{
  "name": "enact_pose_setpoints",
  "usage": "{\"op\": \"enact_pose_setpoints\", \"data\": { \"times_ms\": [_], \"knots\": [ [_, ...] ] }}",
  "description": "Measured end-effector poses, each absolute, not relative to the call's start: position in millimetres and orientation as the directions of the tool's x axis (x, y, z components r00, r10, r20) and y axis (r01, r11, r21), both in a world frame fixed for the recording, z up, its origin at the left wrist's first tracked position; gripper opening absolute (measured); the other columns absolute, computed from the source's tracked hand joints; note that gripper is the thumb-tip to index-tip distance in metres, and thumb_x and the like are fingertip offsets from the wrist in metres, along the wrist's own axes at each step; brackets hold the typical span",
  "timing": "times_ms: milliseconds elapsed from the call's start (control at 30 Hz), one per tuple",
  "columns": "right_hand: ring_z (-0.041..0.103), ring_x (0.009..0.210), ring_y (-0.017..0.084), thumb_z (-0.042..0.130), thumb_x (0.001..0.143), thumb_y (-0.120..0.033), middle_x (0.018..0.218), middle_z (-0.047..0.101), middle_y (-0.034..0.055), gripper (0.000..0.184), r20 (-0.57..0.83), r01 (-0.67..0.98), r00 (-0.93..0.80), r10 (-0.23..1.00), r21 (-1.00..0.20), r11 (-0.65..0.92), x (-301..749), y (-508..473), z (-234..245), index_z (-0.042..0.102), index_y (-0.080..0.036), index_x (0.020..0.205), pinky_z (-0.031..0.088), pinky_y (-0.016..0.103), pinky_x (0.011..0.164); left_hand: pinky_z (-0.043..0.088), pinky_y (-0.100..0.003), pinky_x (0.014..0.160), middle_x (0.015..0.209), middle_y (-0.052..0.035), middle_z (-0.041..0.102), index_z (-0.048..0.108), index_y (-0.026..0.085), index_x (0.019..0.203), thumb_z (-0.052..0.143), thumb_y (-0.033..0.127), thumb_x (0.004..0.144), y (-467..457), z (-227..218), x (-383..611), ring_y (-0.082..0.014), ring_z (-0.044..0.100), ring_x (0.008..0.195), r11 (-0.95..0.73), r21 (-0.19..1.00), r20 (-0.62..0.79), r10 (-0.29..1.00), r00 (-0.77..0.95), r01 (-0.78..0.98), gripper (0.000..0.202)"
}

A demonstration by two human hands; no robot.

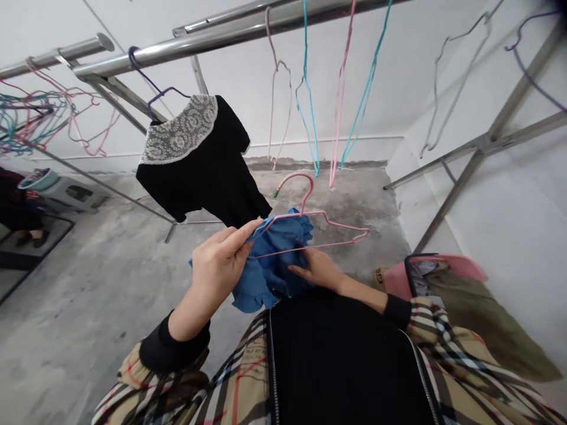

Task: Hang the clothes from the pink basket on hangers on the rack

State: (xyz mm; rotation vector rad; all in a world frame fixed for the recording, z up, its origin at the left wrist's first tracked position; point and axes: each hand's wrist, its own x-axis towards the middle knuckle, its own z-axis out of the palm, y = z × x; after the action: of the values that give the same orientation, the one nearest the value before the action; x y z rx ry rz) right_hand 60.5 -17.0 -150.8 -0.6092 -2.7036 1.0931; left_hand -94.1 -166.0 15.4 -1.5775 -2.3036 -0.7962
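A blue garment with ruffled edges (266,274) is bunched in front of my body. One end of a pink hanger (325,213) sits inside it; the other end sticks out bare to the right, its hook pointing up. My left hand (221,257) pinches the blue cloth over the hanger's left shoulder, thumb and fingers pressed together. Lower down, my right hand (322,271) is at the garment's right side beneath the hanger's bottom wire. Its fingers reach against the blue cloth, partly hidden, so I cannot tell how firmly they grip.
A black top with a lace collar (199,159) hangs on a purple hanger from the metal rail (221,38). Several bare hangers (310,118) dangle beside it. A pink basket (398,280) with clothes stands right. Someone's feet (39,238) show far left.
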Motion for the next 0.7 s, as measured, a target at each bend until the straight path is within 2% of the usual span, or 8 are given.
{"op": "enact_pose_setpoints", "data": {
  "times_ms": [67,133,200,267,333,433,567,700],
  "knots": [
    [0.061,0.117,0.03,0.063,0.085,-0.05,0.127,0.062,0.0206,0.068,-0.004,0.34,-0.88,0.475,-0.703,0.625,45.3,-19.0,-151.2,0.046,-0.011,0.138,0.048,0.04,0.096,0.048,-0.022,0.066,0.08,-0.0017,0.073,0.071,0.031,0.118,0.054,0.029,0.092,-164.4,16.5,-90.4,-0.0152,0.067,0.074,0.225,0.349,0.464,0.802,-0.377,0.91,0.031],
    [0.06,0.118,0.031,0.062,0.086,-0.037,0.131,0.059,0.0222,0.066,-0.017,0.361,-0.866,0.499,-0.713,0.601,36.6,-16.8,-155.3,0.041,-0.008,0.142,0.047,0.042,0.098,0.05,-0.023,0.069,0.084,-0.0017,0.074,0.071,0.032,0.117,0.056,0.029,0.091,-164.5,16.0,-89.8,-0.0158,0.069,0.077,0.189,0.402,0.443,0.816,-0.371,0.896,0.03],
    [0.062,0.115,0.031,0.059,0.084,-0.021,0.13,0.061,0.022,0.061,-0.038,0.377,-0.851,0.524,-0.738,0.559,35.7,-9.0,-164.6,0.043,-0.008,0.141,0.047,0.043,0.098,0.052,-0.024,0.073,0.09,-0.0018,0.075,0.072,0.031,0.115,0.058,0.031,0.091,-166.7,14.3,-93.5,-0.0168,0.07,0.081,0.178,0.452,0.42,0.822,-0.385,0.874,0.029],
    [0.064,0.112,0.028,0.055,0.081,-0.013,0.125,0.066,0.0173,0.054,-0.012,0.321,-0.838,0.545,-0.82,0.475,40.9,4.7,-177.1,0.053,-0.012,0.135,0.047,0.043,0.098,0.053,-0.025,0.078,0.097,-0.0019,0.076,0.073,0.03,0.113,0.059,0.034,0.09,-171.1,11.7,-101.3,-0.018,0.071,0.087,0.193,0.505,0.387,0.82,-0.421,0.841,0.027],
    [0.065,0.109,0.026,0.055,0.081,-0.015,0.118,0.07,0.0118,0.044,0.059,0.192,-0.816,0.575,-0.911,0.366,49.0,22.1,-188.5,0.063,-0.016,0.124,0.048,0.042,0.098,0.055,-0.026,0.082,0.101,-0.0017,0.077,0.073,0.028,0.11,0.063,0.036,0.087,-177.2,9.0,-111.8,-0.019,0.071,0.091,0.214,0.564,0.345,0.816,-0.463,0.797,0.027],
    [0.066,0.105,0.026,0.059,0.08,-0.027,0.11,0.072,0.0094,0.033,0.144,0.034,-0.766,0.626,-0.964,0.264,61.3,48.1,-196.1,0.072,-0.018,0.109,0.05,0.044,0.097,0.056,-0.027,0.081,0.099,-0.0018,0.077,0.075,0.024,0.105,0.069,0.039,0.082,-186.2,5.2,-127.6,-0.0196,0.072,0.09,0.231,0.636,0.299,0.806,-0.511,0.736,0.027],
    [0.066,0.105,0.026,0.064,0.079,-0.034,0.109,0.072,0.008,0.032,0.149,0.005,-0.756,0.637,-0.973,0.233,77.2,72.3,-184.6,0.074,-0.02,0.106,0.049,0.043,0.099,0.058,-0.029,0.078,0.094,-0.0026,0.078,0.076,0.022,0.099,0.073,0.036,0.08,-191.1,0.5,-141.4,-0.0192,0.072,0.084,0.225,0.656,0.302,0.796,-0.524,0.721,0.024],
    [0.066,0.102,0.025,0.06,0.083,-0.034,0.109,0.072,0.0076,0.033,0.092,0.021,-0.822,0.562,-0.981,0.191,95.6,84.9,-158.6,0.073,-0.02,0.11,0.05,0.041,0.095,0.058,-0.028,0.076,0.091,-0.0016,0.078,0.077,0.023,0.097,0.073,0.029,0.079,-187.7,-6.1,-149.4,-0.0171,0.072,0.081,0.167,0.611,0.411,0.768,-0.491,0.774,0.018]
  ]
}}
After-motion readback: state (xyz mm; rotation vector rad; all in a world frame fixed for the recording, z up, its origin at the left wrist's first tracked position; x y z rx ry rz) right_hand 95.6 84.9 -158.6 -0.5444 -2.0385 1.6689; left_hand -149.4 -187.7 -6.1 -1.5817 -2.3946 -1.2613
